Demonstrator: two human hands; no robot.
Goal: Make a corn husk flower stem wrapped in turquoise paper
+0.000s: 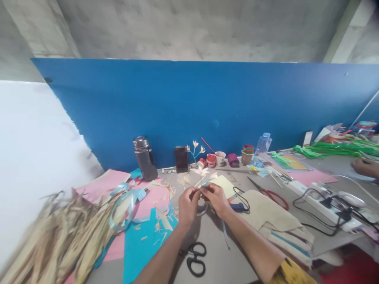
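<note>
My left hand (189,202) and my right hand (215,197) meet above the grey table, their fingers pinched together around the thin stem of a pale flower (201,171). The petals stand just above my fingertips. A strip of light ribbon (225,234) hangs below my right hand. Black-handled scissors (196,258) lie on the table nearer to me, between my forearms. A finished-looking sprig of small pale flowers (194,150) on a blue-green stem stands behind my hands.
Dried husks (62,240), blue paper (139,252) and a flask (145,159) are left. Red-handled scissors (276,198), a cloth (263,209), a power strip (322,205) and a bottle (262,150) are right. Another person's hand (365,167) shows far right.
</note>
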